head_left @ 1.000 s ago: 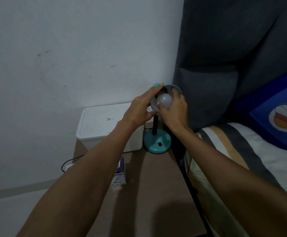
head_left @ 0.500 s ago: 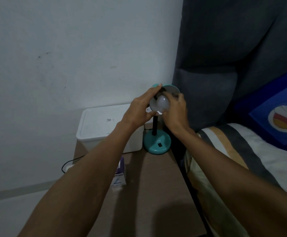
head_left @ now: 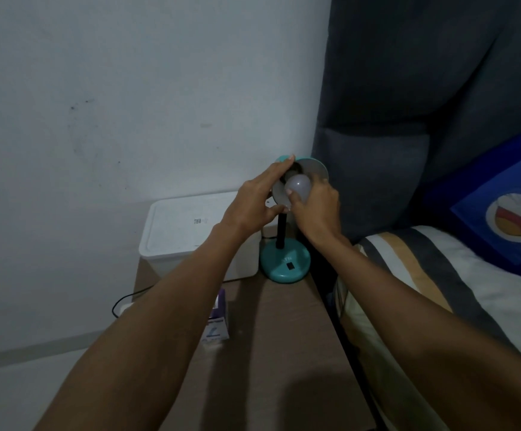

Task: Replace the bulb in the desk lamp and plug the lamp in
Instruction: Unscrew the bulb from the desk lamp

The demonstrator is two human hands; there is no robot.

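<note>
A teal desk lamp stands at the back of the bedside table, its round base (head_left: pixel 285 262) under a black stem. Its shade (head_left: pixel 316 169) is tilted toward me. My left hand (head_left: pixel 254 202) grips the left rim of the shade, with the index finger over the top edge. A white bulb (head_left: pixel 298 187) sits at the mouth of the shade, and my right hand (head_left: pixel 316 209) holds it with thumb and fingers. The socket behind the bulb is mostly hidden.
A white lidded box (head_left: pixel 191 231) stands left of the lamp. A small purple-and-white carton (head_left: pixel 217 318) lies on the brown table (head_left: pixel 278 353). A black cord (head_left: pixel 128 298) loops off the table's left edge. A bed with striped bedding (head_left: pixel 424 275) adjoins the right side.
My right hand has turned around the bulb, with the thumb now on its lower left. More of the shade's inside shows. My left hand stays on the shade.
</note>
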